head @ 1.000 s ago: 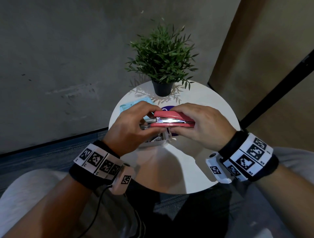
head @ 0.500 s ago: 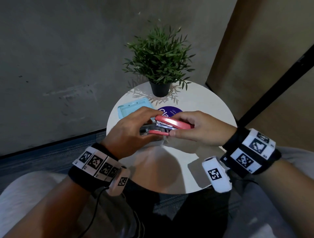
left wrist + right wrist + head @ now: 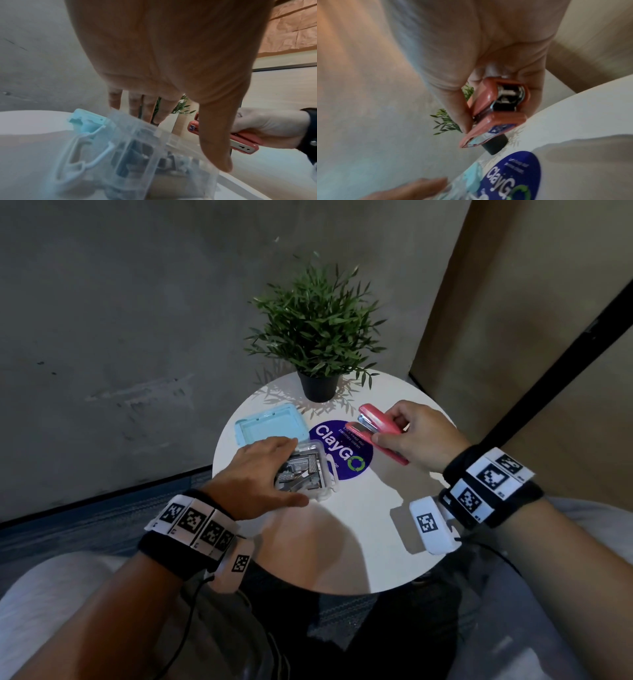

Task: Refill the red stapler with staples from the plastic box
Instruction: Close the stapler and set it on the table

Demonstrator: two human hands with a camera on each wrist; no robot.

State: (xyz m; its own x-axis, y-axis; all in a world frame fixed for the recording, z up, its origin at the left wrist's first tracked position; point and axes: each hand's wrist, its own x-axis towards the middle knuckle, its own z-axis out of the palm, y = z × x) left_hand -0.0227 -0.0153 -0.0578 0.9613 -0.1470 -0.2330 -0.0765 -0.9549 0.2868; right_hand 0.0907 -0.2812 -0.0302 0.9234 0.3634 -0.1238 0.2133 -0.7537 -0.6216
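My right hand (image 3: 409, 434) grips the red stapler (image 3: 378, 431) above the right side of the round white table (image 3: 359, 542). The stapler's nose points left and its top stands slightly raised off the base; the right wrist view shows its rear end (image 3: 496, 119) between thumb and fingers. The clear plastic box (image 3: 308, 470) of staples sits on the table at left of centre with no lid. My left hand (image 3: 270, 470) is spread over it, fingers straight at its far side and thumb (image 3: 216, 142) at its near edge. I see no staples held.
The light blue lid (image 3: 270, 428) lies upside down behind the box. A potted plant (image 3: 318, 337) stands at the table's back. A round purple sticker (image 3: 346, 451) marks the tabletop between the hands. My knees are under the near edge.
Both hands held the stapler together over the box. My left hand has let go and dropped onto the box; my right has carried the stapler off to the right.
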